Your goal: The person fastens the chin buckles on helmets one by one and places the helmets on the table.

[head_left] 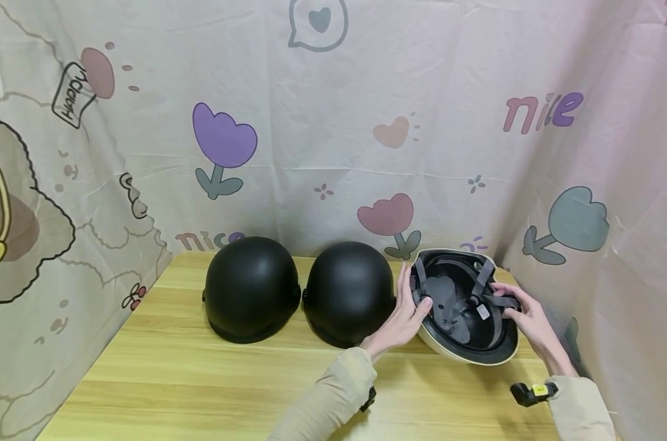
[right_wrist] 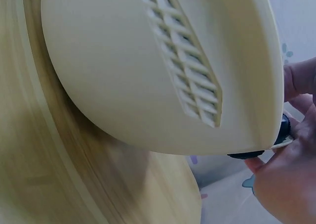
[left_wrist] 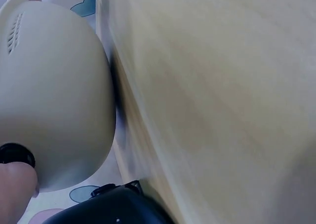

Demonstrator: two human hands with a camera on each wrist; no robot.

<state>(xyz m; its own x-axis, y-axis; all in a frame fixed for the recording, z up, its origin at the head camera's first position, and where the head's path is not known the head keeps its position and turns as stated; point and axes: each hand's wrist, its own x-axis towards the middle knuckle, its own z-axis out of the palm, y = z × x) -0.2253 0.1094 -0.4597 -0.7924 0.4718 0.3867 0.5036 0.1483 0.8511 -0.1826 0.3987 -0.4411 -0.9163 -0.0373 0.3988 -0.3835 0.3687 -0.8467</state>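
A cream helmet (head_left: 446,352) lies tilted at the right of the table, its hollow side up. Grey padding (head_left: 446,300) and dark straps (head_left: 482,278) show inside it. My left hand (head_left: 399,318) grips its left side, thumb at the rim and fingers along the outside. On the opposite side my right hand (head_left: 531,321) holds the rim beside a strap. From the right wrist, the helmet's outer shell (right_wrist: 113,75) shows a slotted vent (right_wrist: 185,56), with my right hand (right_wrist: 291,179) at the edge by a black knob (right_wrist: 284,130).
Two black helmets, one at the left (head_left: 250,291) and one in the middle (head_left: 348,294), stand dome up on the wooden table (head_left: 201,386). The middle one is close to my left hand. A printed curtain (head_left: 322,122) hangs behind and along both sides.
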